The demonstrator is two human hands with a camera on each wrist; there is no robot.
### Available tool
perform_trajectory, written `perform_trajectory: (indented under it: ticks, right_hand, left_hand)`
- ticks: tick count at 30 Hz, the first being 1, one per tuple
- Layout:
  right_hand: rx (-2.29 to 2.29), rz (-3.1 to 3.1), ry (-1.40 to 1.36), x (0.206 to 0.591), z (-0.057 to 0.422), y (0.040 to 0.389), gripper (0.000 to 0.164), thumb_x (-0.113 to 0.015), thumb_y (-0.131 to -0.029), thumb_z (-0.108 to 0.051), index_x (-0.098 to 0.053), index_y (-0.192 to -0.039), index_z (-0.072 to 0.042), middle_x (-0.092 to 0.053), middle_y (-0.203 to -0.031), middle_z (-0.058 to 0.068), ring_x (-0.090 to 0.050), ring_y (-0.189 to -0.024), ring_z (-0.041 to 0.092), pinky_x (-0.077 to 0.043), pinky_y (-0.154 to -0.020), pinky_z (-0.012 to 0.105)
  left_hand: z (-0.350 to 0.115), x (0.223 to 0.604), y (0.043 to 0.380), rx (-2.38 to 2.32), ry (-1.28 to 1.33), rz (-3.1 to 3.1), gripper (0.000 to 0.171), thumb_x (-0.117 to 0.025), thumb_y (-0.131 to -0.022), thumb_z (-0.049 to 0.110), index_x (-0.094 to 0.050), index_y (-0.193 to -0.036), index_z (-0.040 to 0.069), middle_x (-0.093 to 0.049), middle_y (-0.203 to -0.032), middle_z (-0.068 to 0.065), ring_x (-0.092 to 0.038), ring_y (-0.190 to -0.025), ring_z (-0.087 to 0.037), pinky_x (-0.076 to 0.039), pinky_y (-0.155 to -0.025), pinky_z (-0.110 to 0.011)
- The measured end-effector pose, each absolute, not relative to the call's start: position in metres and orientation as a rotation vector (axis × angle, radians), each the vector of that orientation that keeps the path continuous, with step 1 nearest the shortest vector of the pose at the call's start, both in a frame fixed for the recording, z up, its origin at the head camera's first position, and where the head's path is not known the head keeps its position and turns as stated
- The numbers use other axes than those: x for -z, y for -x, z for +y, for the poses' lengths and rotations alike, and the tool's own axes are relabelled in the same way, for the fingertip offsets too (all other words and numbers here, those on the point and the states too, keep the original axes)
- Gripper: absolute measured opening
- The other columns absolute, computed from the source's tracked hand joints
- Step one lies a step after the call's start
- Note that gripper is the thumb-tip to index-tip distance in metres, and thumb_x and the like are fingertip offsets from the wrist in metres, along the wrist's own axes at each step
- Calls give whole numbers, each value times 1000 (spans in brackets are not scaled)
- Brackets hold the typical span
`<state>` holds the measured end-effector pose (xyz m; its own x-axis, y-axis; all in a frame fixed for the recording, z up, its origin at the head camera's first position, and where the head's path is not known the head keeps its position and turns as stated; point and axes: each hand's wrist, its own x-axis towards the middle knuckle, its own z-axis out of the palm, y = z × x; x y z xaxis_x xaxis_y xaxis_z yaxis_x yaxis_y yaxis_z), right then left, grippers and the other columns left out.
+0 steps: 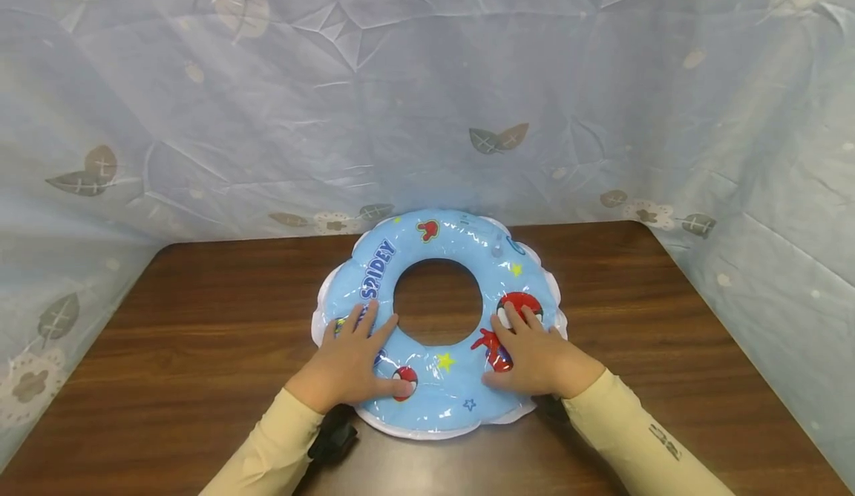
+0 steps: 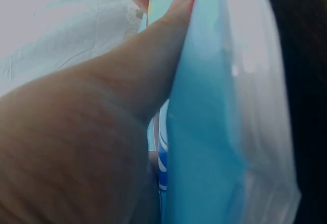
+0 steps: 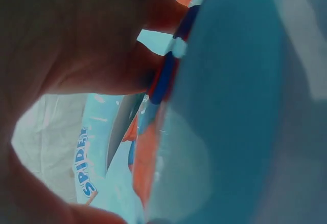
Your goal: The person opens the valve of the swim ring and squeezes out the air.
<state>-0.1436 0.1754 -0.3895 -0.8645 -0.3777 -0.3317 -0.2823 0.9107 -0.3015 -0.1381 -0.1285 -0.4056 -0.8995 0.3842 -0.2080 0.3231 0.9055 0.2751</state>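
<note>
A light blue inflatable swim ring [image 1: 427, 396] with a white frilled edge lies on the brown wooden table, printed with SPIDEY lettering, stars and red masked figures. My left hand [image 1: 350, 366] rests on its near left side, fingers spread and straight, thumb by a small red mask print. On the near right side my right hand [image 1: 536, 355] lies with fingers spread, touching the larger red mask print. In the left wrist view the thumb [image 2: 158, 50] presses along the blue vinyl. The right wrist view shows fingers [image 3: 112, 70] against the ring's printed surface.
The wooden table [image 1: 200, 333] stretches to both sides of the ring and shows through its hole. A pale blue curtain [image 1: 427, 95] with leaf prints hangs behind the table and along its sides. A black wrist device [image 1: 332, 438] sits below the left wrist.
</note>
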Motion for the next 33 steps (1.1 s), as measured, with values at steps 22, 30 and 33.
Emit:
perform_trajectory:
  ticks: [22,30,33]
  right_hand:
    - [454,2810,465,389,176,146,107,-74,-81,-65,-36,-159,-2,-28,-164,28,-23,-149,55,-25,-107,82]
    - [404,2803,396,392,176,146,103,-76,-81,-61,-38,-157,-1,-31,-162,31,-25,-147,59,-25,-106,83]
    - [409,2788,396,392,177,146,104,-75,-82,-62,-38,-157,-1,-30,-163,31,-25,-147,59,-24,-107,83]
  left_hand:
    - [-123,396,130,-392,-539,2916,115,-69,-77,80,-42,-156,1,-31,-163,-29,-25,-150,-54,-25,-112,-77]
    - [-119,396,129,-372,-415,2892,115,-75,-75,76,-43,-155,1,-29,-165,-28,-25,-150,-54,-27,-109,-79]
    - [-119,397,129,-368,-395,2875,116,-76,-72,76,-43,-156,2,-29,-165,-27,-25,-150,-54,-28,-108,-80]
